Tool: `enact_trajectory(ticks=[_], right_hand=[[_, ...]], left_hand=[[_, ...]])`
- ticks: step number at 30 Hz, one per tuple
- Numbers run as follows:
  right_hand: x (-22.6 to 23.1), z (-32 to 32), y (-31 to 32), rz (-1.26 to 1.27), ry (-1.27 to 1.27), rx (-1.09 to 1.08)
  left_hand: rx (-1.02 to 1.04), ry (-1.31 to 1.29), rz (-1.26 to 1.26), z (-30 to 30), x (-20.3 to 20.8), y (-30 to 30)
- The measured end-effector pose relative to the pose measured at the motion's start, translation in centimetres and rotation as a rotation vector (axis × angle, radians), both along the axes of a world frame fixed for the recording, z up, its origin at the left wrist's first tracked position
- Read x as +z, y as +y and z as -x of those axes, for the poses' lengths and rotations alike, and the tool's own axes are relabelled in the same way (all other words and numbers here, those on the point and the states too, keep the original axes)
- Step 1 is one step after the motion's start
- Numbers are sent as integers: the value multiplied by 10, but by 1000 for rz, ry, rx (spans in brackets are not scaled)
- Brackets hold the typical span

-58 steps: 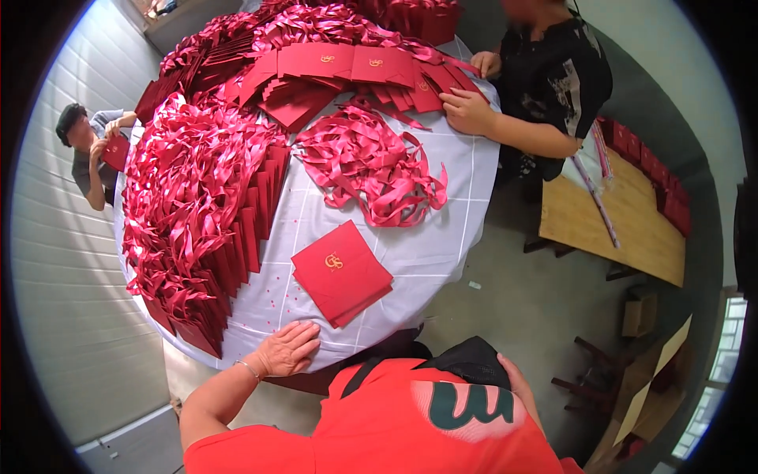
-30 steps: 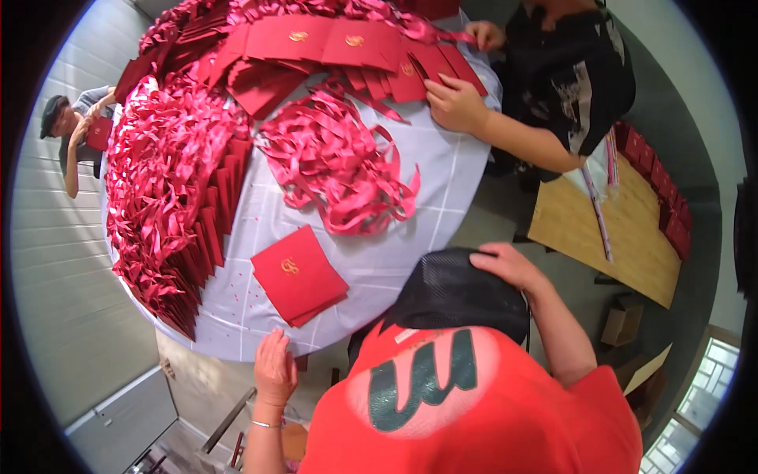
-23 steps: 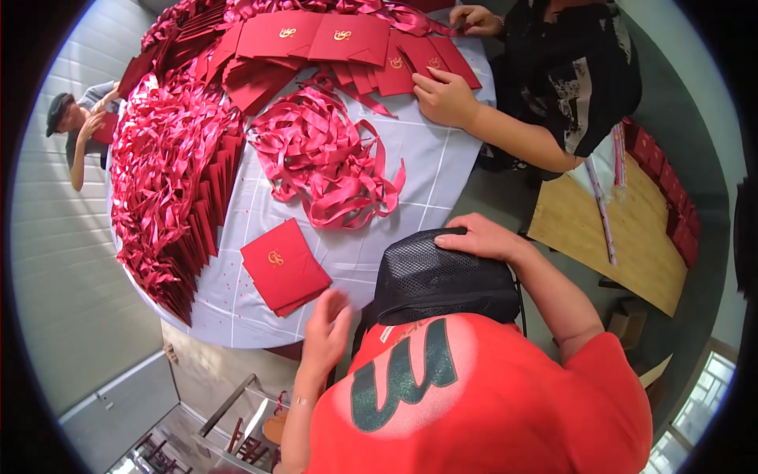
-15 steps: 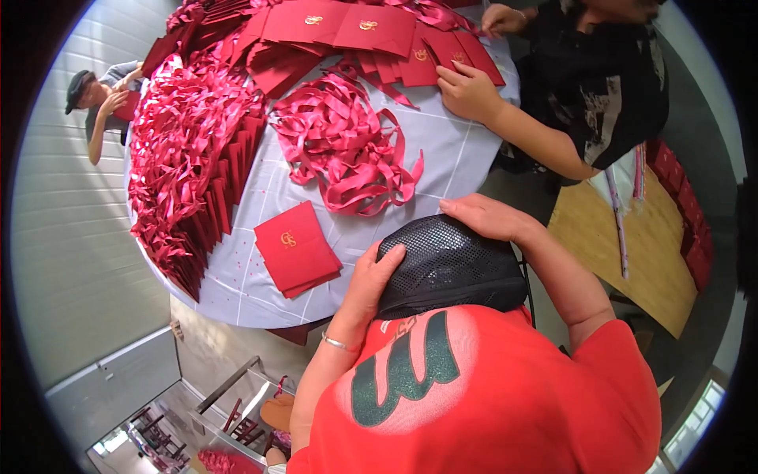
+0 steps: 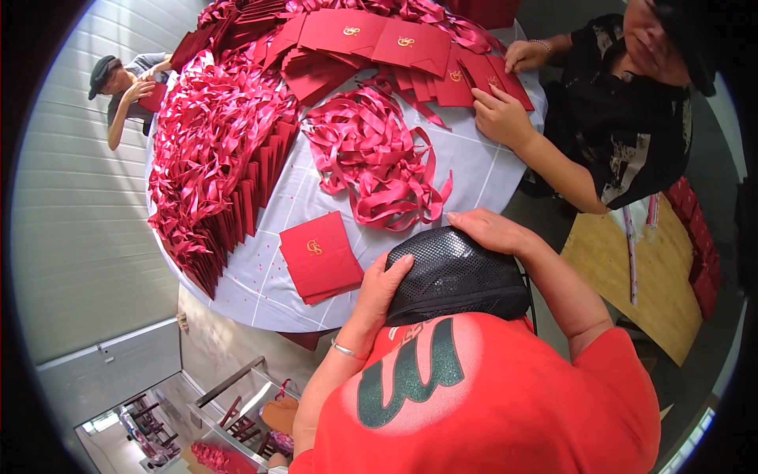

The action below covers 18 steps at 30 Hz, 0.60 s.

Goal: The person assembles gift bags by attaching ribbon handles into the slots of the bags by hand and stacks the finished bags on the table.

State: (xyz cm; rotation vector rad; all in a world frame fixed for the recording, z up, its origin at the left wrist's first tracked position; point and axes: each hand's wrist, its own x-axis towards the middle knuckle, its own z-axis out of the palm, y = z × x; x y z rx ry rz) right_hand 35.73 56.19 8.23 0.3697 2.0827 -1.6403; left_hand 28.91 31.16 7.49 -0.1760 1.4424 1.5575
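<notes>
A rounded black mesh bag (image 5: 454,276) with a zip rests against the front of my red shirt. My left hand (image 5: 380,288) holds its left side, thumb on the mesh and the other fingers mostly hidden. Over the upper right edge lies my right hand (image 5: 491,231), gripping the bag from that side. Just beyond the bag, a small stack of red paper bags (image 5: 320,257) with gold emblems lies on the white-covered round table (image 5: 268,296). A loose heap of pinkish-red ribbon (image 5: 379,158) is behind it, apart from my hands.
Rows of red bags with ribbon handles (image 5: 221,150) fill the table's left side. More red bags (image 5: 347,35) lie at the far edge. A co-worker in black (image 5: 639,142) handles bags at right; another person (image 5: 130,95) stands far left. A wooden board (image 5: 632,272) is at right.
The whole view has shifted, so the table and bags sit slightly further right and lower. Both my hands keep their places on the mesh bag. The co-worker's head shows more.
</notes>
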Motion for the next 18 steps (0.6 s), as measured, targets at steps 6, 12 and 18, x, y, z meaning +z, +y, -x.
enact_trajectory(ticks=[6,12,18], right_hand=[[-10,4,0,-27,-25,26],[-6,6,-5,-52,-72,35],[-15,4,-9,-32,-34,4]], left_hand=[[9,-33,-38,3,-7,-2],[12,-34,-60,4,-13,-6],[24,-31,-82,0,-13,-10]])
